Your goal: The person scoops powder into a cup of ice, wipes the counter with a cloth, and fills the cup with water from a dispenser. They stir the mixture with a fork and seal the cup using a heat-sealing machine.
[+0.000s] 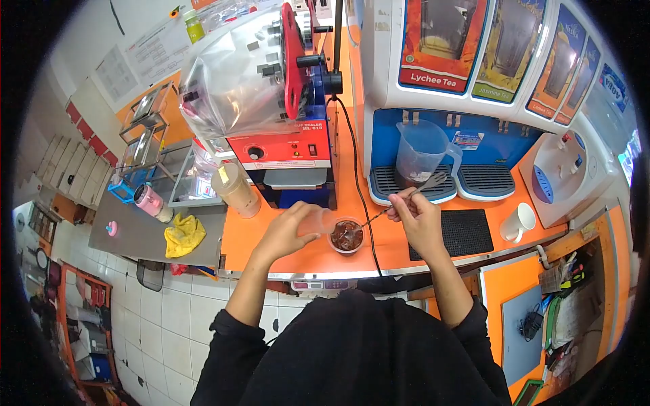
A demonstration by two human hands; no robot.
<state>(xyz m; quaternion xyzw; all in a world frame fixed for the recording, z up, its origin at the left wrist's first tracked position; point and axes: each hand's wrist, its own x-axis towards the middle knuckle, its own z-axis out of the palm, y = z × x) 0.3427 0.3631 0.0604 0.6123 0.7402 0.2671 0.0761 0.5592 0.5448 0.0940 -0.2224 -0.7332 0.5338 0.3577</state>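
Note:
A clear plastic cup (347, 249) of dark brown drink, apparently with ice in it, stands on the orange counter in front of me. My left hand (288, 233) is closed around a small translucent cup (318, 221), tipped on its side with its mouth by the drink's rim. Whether anything is flowing from it, I cannot make out. Between the fingers of my right hand (416, 220) is a bar spoon (379, 215) with a twisted shaft. Its fork-shaped end points up to the right, and the lower end reaches into the drink.
Behind the cup stands a red cup sealer (284, 147); a black cable (359, 162) runs past the drink. A measuring jug (423, 152) sits on the dispenser's drip tray (484, 181). Rightward are a black mat (467, 233) and white mug (518, 223); leftward, a lidded container (235, 189) and yellow cloth (185, 235).

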